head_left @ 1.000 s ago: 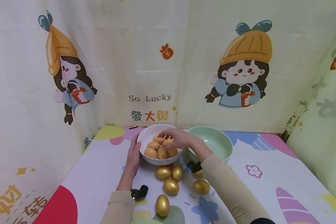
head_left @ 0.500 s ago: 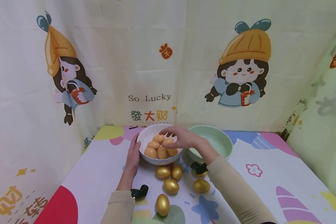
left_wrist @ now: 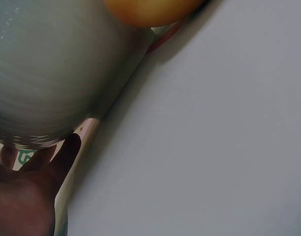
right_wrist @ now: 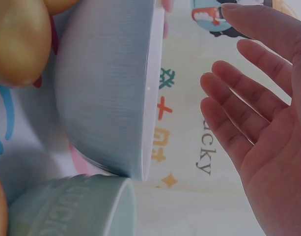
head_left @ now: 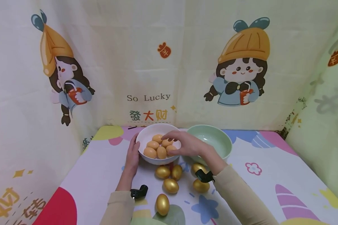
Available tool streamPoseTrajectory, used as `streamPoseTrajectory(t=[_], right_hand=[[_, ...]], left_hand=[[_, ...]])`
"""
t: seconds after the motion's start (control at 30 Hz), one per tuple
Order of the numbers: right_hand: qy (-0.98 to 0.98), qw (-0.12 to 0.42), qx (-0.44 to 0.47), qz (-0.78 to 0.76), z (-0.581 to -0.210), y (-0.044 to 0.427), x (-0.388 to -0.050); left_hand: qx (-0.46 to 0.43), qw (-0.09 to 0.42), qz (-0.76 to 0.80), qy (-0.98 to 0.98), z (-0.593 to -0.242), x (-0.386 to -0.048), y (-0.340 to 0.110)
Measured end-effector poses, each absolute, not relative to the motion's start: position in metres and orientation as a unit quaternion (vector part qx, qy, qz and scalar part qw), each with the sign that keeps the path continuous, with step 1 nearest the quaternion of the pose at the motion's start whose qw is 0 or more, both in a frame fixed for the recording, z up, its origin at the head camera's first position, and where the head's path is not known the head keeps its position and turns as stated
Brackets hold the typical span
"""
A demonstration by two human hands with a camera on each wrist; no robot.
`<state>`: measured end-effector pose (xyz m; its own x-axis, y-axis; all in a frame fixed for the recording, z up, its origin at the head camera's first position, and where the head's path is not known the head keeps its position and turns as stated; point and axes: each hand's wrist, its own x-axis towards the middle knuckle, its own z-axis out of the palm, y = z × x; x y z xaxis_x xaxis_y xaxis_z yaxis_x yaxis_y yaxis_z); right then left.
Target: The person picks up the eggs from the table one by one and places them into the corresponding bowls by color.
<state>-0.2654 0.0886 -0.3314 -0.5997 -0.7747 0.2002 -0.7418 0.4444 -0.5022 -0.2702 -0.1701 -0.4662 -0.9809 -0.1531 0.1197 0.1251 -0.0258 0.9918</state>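
- Right hand (head_left: 186,145): hangs over the right side of the white bowl (head_left: 157,161), spreads thumb and fingers well apart, has hold of nothing.
- Left hand (head_left: 133,156): rests extended fingers against the bowl's outer left wall; shows no tight grasp.
- Brown eggs (head_left: 150,152): lie clustered inside the white bowl, toward the far edge of the table (head_left: 101,165), left of and below the right hand.
- Near-right brown egg (head_left: 169,149): lies just below the right thumb, closer to that hand than to the left; is partly covered, so cannot tell its long axis.
- Green bowl (head_left: 218,140): stands just right of the white bowl; cannot tell whether touching.
- Gold eggs (head_left: 171,186): lie between bowls and the table's near edge.
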Motion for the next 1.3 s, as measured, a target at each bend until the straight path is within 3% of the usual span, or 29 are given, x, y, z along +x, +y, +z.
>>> streamPoseTrajectory(t=[0.6, 0.9, 1.1, 1.3], right_hand=[[0.861, -0.019, -0.407, -0.303, -0.344, 0.131, -0.236], [0.846, -0.127, -0.395, -0.334, -0.352, 0.163, -0.225], [0.853, -0.146, -0.342, -0.367, -0.358, 0.192, -0.225], [0.862, -0.162, -0.292, -0.382, -0.367, 0.213, -0.227]], left_hand=[[0.002, 0.097, -0.703, -0.704, -0.461, -0.269, -0.170], [0.008, 0.090, -0.705, -0.703, -0.459, -0.267, -0.169], [0.000, 0.071, -0.711, -0.699, -0.430, -0.247, -0.164], [0.007, 0.071, -0.712, -0.699, -0.434, -0.249, -0.165]])
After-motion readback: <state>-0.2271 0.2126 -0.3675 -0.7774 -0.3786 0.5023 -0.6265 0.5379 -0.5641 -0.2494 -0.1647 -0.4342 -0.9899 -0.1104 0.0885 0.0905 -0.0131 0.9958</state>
